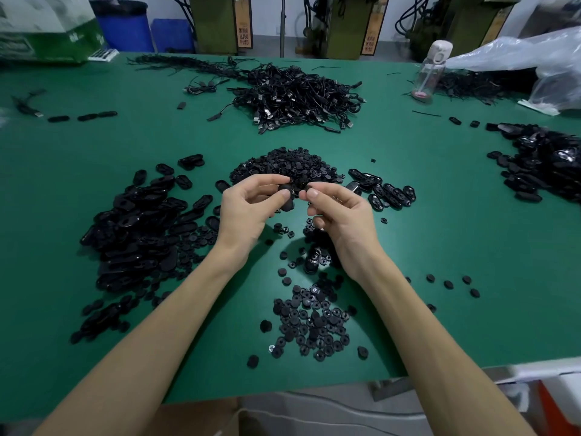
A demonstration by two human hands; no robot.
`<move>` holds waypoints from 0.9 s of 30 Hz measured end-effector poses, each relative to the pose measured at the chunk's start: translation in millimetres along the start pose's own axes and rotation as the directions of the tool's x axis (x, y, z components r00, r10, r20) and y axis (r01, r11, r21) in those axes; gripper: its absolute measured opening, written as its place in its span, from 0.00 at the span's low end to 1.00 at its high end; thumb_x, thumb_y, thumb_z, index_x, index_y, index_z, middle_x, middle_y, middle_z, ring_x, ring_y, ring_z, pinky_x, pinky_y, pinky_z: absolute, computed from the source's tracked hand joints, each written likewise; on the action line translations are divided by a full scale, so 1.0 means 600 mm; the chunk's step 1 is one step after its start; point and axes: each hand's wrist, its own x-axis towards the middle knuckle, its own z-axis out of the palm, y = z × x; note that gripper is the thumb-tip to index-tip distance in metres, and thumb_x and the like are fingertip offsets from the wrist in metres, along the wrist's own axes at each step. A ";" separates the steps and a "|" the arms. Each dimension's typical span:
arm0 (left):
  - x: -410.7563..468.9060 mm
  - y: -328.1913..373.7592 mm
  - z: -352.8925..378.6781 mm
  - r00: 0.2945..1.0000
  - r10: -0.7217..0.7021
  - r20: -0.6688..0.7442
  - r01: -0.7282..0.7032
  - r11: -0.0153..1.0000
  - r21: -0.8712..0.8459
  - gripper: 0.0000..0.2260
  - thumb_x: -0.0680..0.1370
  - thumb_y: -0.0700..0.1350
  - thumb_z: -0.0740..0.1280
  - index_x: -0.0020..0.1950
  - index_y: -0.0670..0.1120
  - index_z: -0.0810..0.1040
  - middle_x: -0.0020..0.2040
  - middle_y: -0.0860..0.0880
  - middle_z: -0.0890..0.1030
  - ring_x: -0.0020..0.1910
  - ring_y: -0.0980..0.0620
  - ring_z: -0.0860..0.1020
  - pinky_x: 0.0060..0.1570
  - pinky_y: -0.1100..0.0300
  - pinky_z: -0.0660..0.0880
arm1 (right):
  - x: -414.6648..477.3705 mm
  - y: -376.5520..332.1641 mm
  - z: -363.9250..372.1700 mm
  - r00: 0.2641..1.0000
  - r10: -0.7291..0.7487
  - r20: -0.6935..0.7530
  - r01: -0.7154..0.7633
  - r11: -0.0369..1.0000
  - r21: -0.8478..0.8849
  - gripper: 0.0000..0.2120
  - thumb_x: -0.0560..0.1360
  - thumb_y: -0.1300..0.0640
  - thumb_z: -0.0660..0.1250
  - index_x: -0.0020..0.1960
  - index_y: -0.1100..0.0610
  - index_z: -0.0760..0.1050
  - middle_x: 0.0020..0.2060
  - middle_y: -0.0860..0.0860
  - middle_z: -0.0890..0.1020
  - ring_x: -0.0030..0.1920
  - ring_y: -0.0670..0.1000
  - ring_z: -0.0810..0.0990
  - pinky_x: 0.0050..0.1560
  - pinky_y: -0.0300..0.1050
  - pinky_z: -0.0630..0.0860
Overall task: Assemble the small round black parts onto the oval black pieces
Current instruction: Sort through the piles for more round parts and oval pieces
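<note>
**Round part may slip**

I see the left hand [248, 209] gripping an oval [287, 201], the right hand [339, 221] pinching a round part [306, 186] just at its 3 o'clock. Pressed askew, I judge it could pop loose into the pile [311, 322] at 6 o'clock.

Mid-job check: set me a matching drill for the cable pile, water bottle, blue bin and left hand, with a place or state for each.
1 cable pile
2 water bottle
3 blue bin
4 left hand

A grips an oval piece
B behind the table, far left
C far centre of the table
D far right, upright

Pairs: 1-C, 2-D, 3-B, 4-A
</note>
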 end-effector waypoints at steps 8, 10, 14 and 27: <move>-0.001 -0.006 0.004 0.998 -0.061 -0.012 0.060 0.997 -0.052 0.11 0.76 0.41 0.78 0.57 0.47 0.84 0.51 0.47 0.87 0.49 0.48 0.86 0.47 0.57 0.83 | -0.001 0.001 0.000 1.000 -0.003 0.014 0.003 1.000 -0.025 0.05 0.74 0.61 0.77 0.50 0.56 0.85 0.49 0.60 0.87 0.36 0.47 0.79 0.35 0.37 0.72; 0.000 -0.008 0.004 0.997 -0.073 -0.024 0.072 0.997 -0.041 0.12 0.76 0.41 0.77 0.59 0.47 0.84 0.52 0.47 0.86 0.46 0.49 0.86 0.47 0.57 0.83 | -0.002 0.001 0.001 1.000 -0.005 0.018 0.006 0.999 -0.041 0.05 0.74 0.61 0.77 0.50 0.57 0.85 0.48 0.60 0.87 0.36 0.47 0.79 0.35 0.37 0.72; 0.001 -0.008 0.005 0.997 -0.075 -0.024 0.074 0.995 -0.068 0.10 0.77 0.38 0.76 0.58 0.44 0.86 0.46 0.49 0.85 0.44 0.52 0.86 0.49 0.56 0.84 | -0.004 -0.001 0.002 1.000 -0.007 0.013 0.008 0.998 -0.059 0.04 0.74 0.61 0.77 0.47 0.55 0.85 0.47 0.58 0.87 0.37 0.47 0.78 0.36 0.38 0.72; -0.002 -0.004 0.002 0.990 -0.141 0.025 0.143 0.974 -0.177 0.08 0.80 0.37 0.72 0.58 0.38 0.84 0.49 0.43 0.88 0.47 0.43 0.88 0.50 0.55 0.84 | -0.005 0.007 0.006 0.983 -0.137 -0.120 0.095 0.949 -0.300 0.04 0.74 0.61 0.78 0.48 0.56 0.84 0.37 0.47 0.86 0.35 0.43 0.80 0.35 0.33 0.74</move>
